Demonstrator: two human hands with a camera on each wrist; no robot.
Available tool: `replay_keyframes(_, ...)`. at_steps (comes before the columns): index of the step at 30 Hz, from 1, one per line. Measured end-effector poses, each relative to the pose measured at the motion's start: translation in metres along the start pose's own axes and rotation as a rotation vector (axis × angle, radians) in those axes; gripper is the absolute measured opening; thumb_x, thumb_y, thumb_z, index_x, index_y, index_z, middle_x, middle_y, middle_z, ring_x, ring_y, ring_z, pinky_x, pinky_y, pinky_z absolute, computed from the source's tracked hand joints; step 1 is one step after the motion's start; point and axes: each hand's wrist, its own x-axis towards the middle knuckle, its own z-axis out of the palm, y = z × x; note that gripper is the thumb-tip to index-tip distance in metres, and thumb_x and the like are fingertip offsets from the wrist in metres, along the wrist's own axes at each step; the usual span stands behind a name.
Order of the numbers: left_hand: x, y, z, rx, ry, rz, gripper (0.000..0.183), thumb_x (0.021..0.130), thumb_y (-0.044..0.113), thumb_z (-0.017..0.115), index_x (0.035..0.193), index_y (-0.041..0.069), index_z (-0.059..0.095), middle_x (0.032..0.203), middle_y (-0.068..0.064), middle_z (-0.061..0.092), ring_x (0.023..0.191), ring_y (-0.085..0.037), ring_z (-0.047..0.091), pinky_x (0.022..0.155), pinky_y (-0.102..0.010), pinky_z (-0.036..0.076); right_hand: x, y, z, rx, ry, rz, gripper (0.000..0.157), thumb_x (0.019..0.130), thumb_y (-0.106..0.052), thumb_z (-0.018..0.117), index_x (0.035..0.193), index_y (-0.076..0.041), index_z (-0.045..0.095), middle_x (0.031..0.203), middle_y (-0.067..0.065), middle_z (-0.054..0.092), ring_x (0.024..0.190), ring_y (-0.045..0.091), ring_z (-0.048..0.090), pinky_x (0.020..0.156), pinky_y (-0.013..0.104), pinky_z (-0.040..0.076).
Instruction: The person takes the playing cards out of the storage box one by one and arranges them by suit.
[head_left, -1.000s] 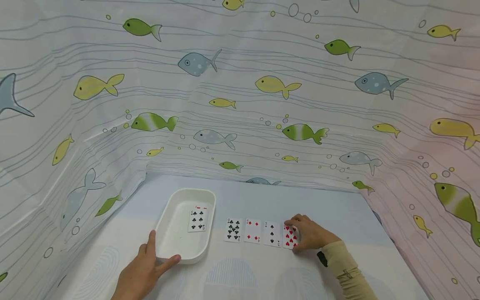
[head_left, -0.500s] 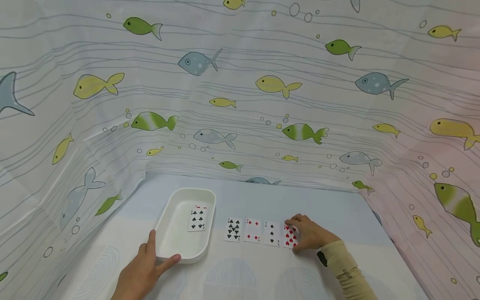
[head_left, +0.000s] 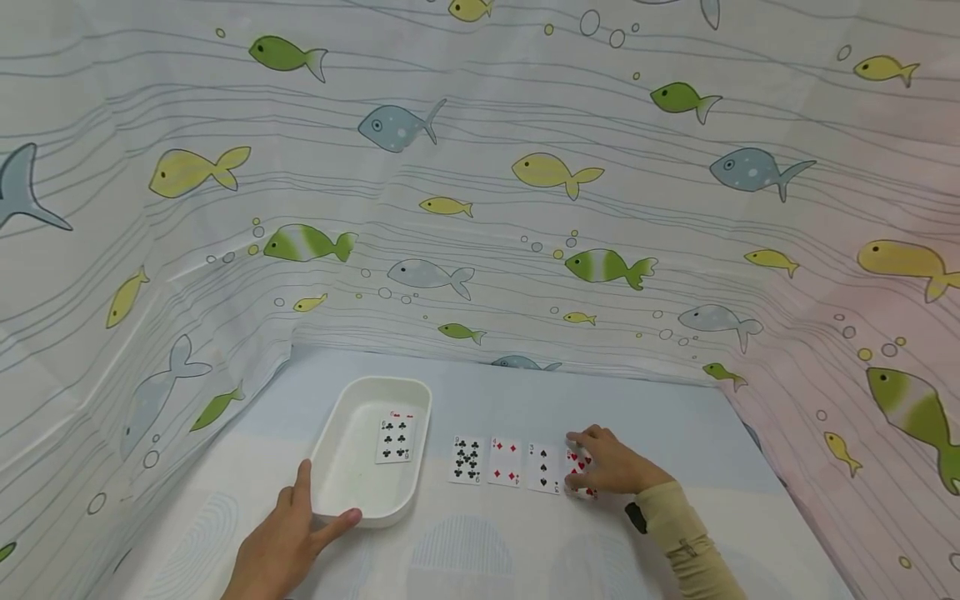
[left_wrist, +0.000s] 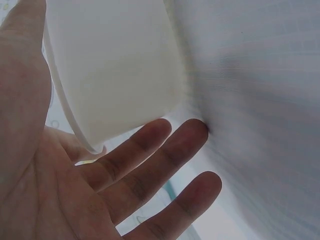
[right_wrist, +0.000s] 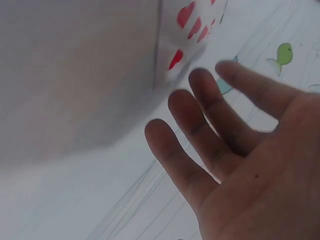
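My left hand (head_left: pixel 281 537) holds the near left corner of a white tray (head_left: pixel 330 446). Its thumb lies on the near rim and its index finger along the left side, while the other fingers extend below the rim in the left wrist view. Inside the tray, a six of clubs (head_left: pixel 394 442) overlaps a red card. My right hand (head_left: pixel 618 465) hovers over or touches a hearts card (head_left: pixel 581 462), the rightmost in a row; thumb and fingertips partly cover it. In the right wrist view, the fingers are spread and loosely bent, apart from the hearts.
Left of the hearts card lie a three of spades (head_left: pixel 543 468), a four of diamonds (head_left: pixel 506 462) and a nine of clubs (head_left: pixel 467 460), face up on the pale tablecloth (head_left: pixel 525 542). A fish-printed curtain (head_left: pixel 487 233) hangs behind and along both sides.
My right thumb has shifted left, from the hearts card's near right edge onto its face, and the fingertips moved slightly left too. Left hand, tray and the other cards stay put.
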Motion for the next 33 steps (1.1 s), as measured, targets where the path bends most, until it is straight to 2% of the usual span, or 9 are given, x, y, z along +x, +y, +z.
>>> replay_keyframes(3,0.000,0.000,0.000,-0.003,0.002,-0.001,0.123,0.085,0.078,0.058,0.157,-0.009,0.008,0.132,-0.035,0.048,0.105,-0.040,0.063,0.078,-0.055,0.051,0.004,-0.004,0.002,0.008,0.054,-0.001,0.072,0.087,-0.040,0.079,0.145,-0.006,0.054,0.136,0.014,0.051,0.127,0.031,0.046,0.102,0.054,0.044)
replay_keyframes(8,0.000,-0.001,0.002,-0.005,0.004,-0.004,0.123,0.085,0.078,0.058,0.157,-0.008,0.008,0.133,-0.035,0.048,0.105,-0.039,0.063,0.078,-0.055,0.051,0.010,-0.013,0.003,0.014,0.121,-0.056,0.065,0.090,-0.037,0.077,0.144,-0.007,0.055,0.134,0.013,0.053,0.125,0.031,0.048,0.100,0.055,0.046)
replay_keyframes(24,0.001,-0.001,0.001,-0.006,0.005,-0.011,0.125,0.084,0.079,0.058,0.157,-0.008,0.008,0.130,-0.035,0.048,0.102,-0.039,0.064,0.075,-0.054,0.051,0.030,-0.054,0.004,0.082,0.162,-0.124,0.063,0.093,-0.034,0.075,0.147,-0.010,0.052,0.139,0.009,0.051,0.129,0.027,0.048,0.102,0.052,0.046)
replay_keyframes(33,0.000,0.000,0.000,-0.002,0.000,-0.012,0.124,0.085,0.078,0.059,0.157,-0.009,0.008,0.132,-0.035,0.048,0.101,-0.038,0.064,0.075,-0.053,0.051,0.044,-0.073,0.003,0.068,0.190,-0.168,0.065,0.094,-0.038,0.073,0.150,-0.015,0.049,0.144,0.006,0.047,0.133,0.025,0.046,0.103,0.049,0.045)
